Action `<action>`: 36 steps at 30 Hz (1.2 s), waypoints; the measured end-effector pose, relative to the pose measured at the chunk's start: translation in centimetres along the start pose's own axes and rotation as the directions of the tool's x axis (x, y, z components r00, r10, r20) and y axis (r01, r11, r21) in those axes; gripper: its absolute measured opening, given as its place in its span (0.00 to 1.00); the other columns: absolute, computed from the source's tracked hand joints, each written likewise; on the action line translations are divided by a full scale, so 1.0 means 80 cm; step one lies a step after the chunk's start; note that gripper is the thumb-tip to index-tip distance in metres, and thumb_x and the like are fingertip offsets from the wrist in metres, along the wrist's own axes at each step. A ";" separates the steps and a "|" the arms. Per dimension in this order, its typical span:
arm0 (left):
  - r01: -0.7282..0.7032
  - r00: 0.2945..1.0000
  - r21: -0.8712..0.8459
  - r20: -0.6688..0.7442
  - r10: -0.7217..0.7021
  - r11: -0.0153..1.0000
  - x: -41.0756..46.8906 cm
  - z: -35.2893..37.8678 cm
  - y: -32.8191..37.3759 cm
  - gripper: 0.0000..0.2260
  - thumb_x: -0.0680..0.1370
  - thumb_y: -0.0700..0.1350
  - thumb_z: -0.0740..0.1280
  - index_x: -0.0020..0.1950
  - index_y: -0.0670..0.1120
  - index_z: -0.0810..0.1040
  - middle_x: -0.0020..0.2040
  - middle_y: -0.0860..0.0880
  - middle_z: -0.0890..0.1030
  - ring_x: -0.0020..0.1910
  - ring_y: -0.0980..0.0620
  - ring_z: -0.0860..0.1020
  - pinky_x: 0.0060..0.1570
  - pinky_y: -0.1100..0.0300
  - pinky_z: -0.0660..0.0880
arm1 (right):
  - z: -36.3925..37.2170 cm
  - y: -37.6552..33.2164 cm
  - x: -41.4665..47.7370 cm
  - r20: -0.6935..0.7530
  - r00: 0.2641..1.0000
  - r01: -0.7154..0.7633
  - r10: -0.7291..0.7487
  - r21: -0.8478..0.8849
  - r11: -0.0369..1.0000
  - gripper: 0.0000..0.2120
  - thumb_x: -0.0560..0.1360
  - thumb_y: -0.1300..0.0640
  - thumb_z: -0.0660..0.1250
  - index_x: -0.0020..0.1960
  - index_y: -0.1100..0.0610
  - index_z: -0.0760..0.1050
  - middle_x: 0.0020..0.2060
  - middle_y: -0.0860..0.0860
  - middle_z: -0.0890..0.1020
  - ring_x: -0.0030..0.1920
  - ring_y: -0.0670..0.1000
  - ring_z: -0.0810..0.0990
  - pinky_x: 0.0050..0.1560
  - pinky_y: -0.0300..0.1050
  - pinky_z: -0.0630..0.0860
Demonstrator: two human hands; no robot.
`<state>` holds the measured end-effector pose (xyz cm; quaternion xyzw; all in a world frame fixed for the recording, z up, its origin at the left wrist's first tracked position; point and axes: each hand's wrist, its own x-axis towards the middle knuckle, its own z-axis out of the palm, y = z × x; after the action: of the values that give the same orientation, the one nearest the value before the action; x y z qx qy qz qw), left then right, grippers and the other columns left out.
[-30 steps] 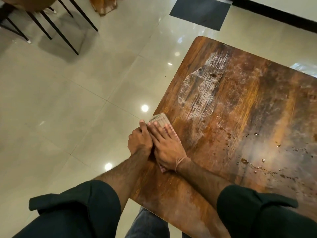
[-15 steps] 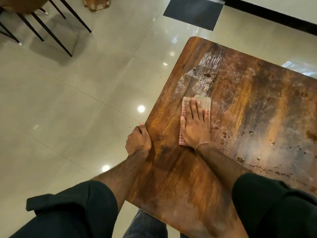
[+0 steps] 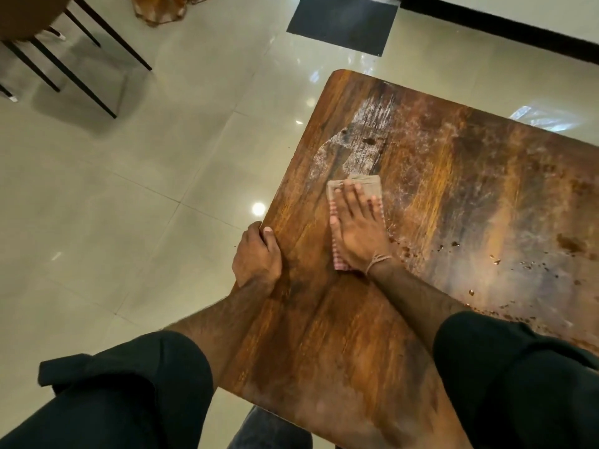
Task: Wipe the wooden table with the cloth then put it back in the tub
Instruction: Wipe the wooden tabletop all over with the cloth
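A dark wooden table (image 3: 437, 202) fills the right half of the view. A folded cloth (image 3: 363, 186), beige with a pink checked edge, lies flat on it near the left side. My right hand (image 3: 358, 230) presses down on the cloth with the fingers spread, just below a whitish smear (image 3: 363, 137). At the table's left edge my left hand (image 3: 257, 256) grips the rim, thumb on top. No tub is in view.
Dark crumbs and spots (image 3: 505, 264) are scattered on the right part of the table. Glossy pale floor tiles (image 3: 129, 205) lie to the left. Black chair legs (image 3: 74, 63) stand at the top left, and a dark floor tile (image 3: 343, 22) is beyond the table.
My right hand slid the cloth from the table's left edge, beside my left hand, up and rightward into the smear. Part of the smear is gone. My left hand stayed on the rim.
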<state>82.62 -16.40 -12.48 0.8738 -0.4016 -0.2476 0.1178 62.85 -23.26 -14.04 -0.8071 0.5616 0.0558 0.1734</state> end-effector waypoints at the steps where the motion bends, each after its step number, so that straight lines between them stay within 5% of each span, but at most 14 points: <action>1: -0.005 1.000 0.000 -0.003 0.005 1.000 0.001 0.000 0.002 0.20 0.87 0.55 0.51 0.72 0.46 0.72 0.66 0.45 0.79 0.62 0.43 0.77 0.60 0.50 0.72 | -0.003 0.012 -0.005 -0.004 0.998 -0.064 0.064 0.031 0.997 0.30 0.84 0.44 0.36 0.82 0.53 0.32 0.81 0.53 0.34 0.80 0.52 0.31 0.81 0.56 0.35; 6: -0.014 1.000 -0.016 -0.007 0.014 1.000 0.013 0.000 0.021 0.20 0.87 0.54 0.51 0.70 0.45 0.73 0.63 0.44 0.80 0.59 0.43 0.78 0.57 0.50 0.72 | 0.016 -0.006 -0.084 -0.099 0.961 -0.250 0.258 0.091 0.964 0.31 0.84 0.46 0.40 0.83 0.58 0.42 0.83 0.56 0.42 0.82 0.55 0.39 0.81 0.57 0.39; 10: -0.019 1.000 0.007 -0.020 0.019 1.000 0.020 0.006 0.024 0.20 0.87 0.55 0.51 0.69 0.45 0.73 0.62 0.44 0.80 0.58 0.42 0.79 0.55 0.49 0.73 | 0.041 -0.062 -0.092 -0.093 0.992 -0.085 0.091 0.064 0.994 0.31 0.86 0.46 0.43 0.83 0.57 0.39 0.82 0.55 0.39 0.82 0.54 0.35 0.80 0.57 0.37; 14: -0.029 0.999 0.025 -0.030 0.030 0.999 0.024 0.014 0.019 0.20 0.87 0.56 0.51 0.66 0.45 0.73 0.60 0.43 0.81 0.55 0.40 0.79 0.53 0.49 0.73 | 0.029 -0.049 -0.046 -0.099 0.994 0.048 -0.046 0.019 0.999 0.30 0.86 0.46 0.46 0.84 0.56 0.45 0.83 0.53 0.45 0.82 0.53 0.40 0.81 0.58 0.44; 18: -0.033 0.998 0.030 -0.047 0.034 0.999 0.025 0.018 0.013 0.20 0.86 0.57 0.50 0.64 0.45 0.73 0.58 0.42 0.81 0.53 0.39 0.79 0.53 0.47 0.74 | 0.017 0.009 -0.050 -0.079 0.985 -0.146 0.152 0.077 0.986 0.31 0.85 0.45 0.41 0.83 0.55 0.38 0.82 0.54 0.38 0.82 0.53 0.35 0.81 0.57 0.40; 24: -0.038 0.998 0.014 -0.057 0.039 0.999 0.021 0.013 0.016 0.20 0.86 0.56 0.51 0.62 0.42 0.73 0.59 0.40 0.80 0.56 0.36 0.78 0.53 0.47 0.71 | 0.049 -0.003 -0.191 -0.121 0.924 -0.357 0.364 0.074 0.931 0.31 0.85 0.48 0.46 0.83 0.60 0.44 0.83 0.58 0.44 0.82 0.57 0.41 0.80 0.63 0.46; 30: -0.044 0.997 0.035 -0.057 0.046 0.998 0.020 0.013 0.019 0.20 0.87 0.56 0.51 0.64 0.42 0.72 0.61 0.40 0.80 0.57 0.36 0.78 0.55 0.46 0.71 | 0.097 -0.148 -0.234 -0.058 0.984 -0.160 0.165 0.094 0.983 0.32 0.85 0.46 0.50 0.84 0.56 0.44 0.83 0.56 0.44 0.82 0.58 0.42 0.79 0.62 0.44; 36: -0.041 0.997 0.074 -0.057 0.046 0.996 0.020 0.015 0.019 0.21 0.87 0.56 0.50 0.66 0.41 0.71 0.62 0.39 0.80 0.59 0.35 0.78 0.57 0.44 0.71 | 0.109 -0.115 -0.317 0.047 0.987 0.155 -0.154 -0.009 0.988 0.29 0.86 0.46 0.48 0.84 0.55 0.48 0.83 0.54 0.50 0.83 0.56 0.47 0.79 0.60 0.51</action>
<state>81.85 -18.63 -13.44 0.8755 -0.4257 -0.2043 0.1031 63.09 5.08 -12.97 -0.8477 0.4928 0.0643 0.1852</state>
